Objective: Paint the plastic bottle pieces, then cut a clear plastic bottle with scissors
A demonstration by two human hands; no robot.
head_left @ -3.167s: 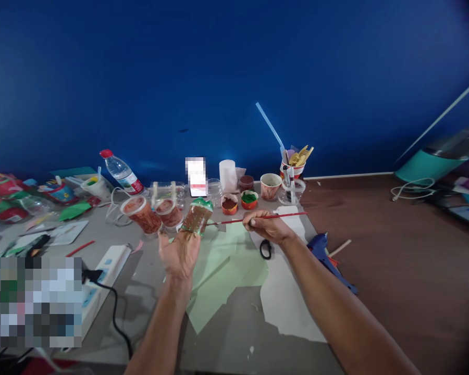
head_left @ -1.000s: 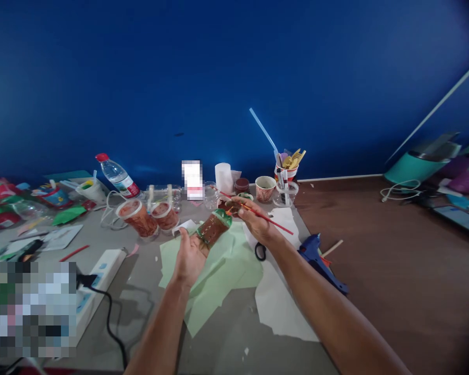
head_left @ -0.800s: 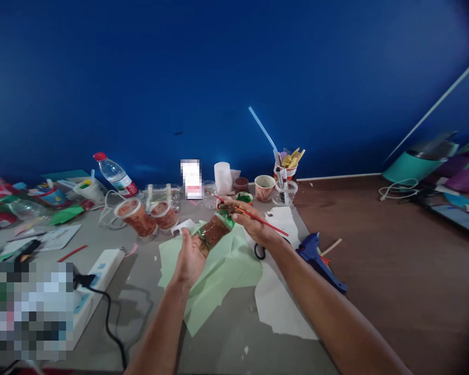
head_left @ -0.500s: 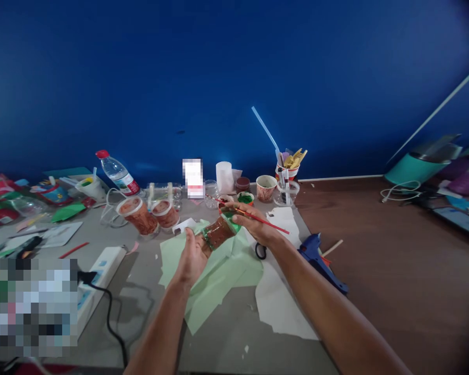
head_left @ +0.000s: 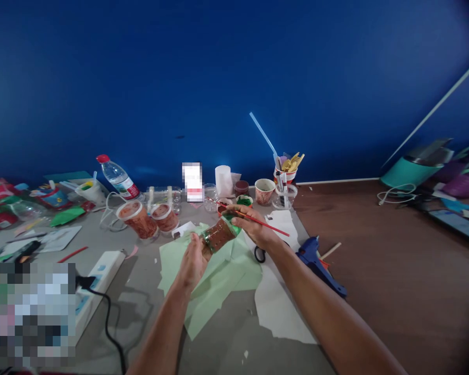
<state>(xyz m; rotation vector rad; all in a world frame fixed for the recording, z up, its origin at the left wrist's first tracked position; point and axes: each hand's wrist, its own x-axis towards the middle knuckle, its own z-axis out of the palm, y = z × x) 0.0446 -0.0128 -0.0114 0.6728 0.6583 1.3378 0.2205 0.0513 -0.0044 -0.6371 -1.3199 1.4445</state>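
A clear plastic cup [head_left: 219,235], coated brown along its middle and green toward both ends, lies tilted between my hands. My left hand [head_left: 196,259] is closed around its lower left end. At the upper right end, my right hand [head_left: 251,225] grips the green part and also holds a thin red paintbrush [head_left: 271,227] across the fingers. Beneath the hands spreads creased light green paper [head_left: 219,297]. Just beyond them stand a small pot of green paint [head_left: 244,200] and a pot partly hidden by the brush.
Two brown-painted cups [head_left: 137,219] and a water bottle [head_left: 119,177] stand to the left. A power strip [head_left: 99,284] with a black cord lies nearer. On the right are a blue glue gun [head_left: 320,265], scissors [head_left: 260,254], white paper [head_left: 279,312] and a cup of plastic cutlery [head_left: 286,172].
The view has shifted slightly. Both hands keep their hold on the cup, and the brush stays in my right hand; the cup has barely moved.
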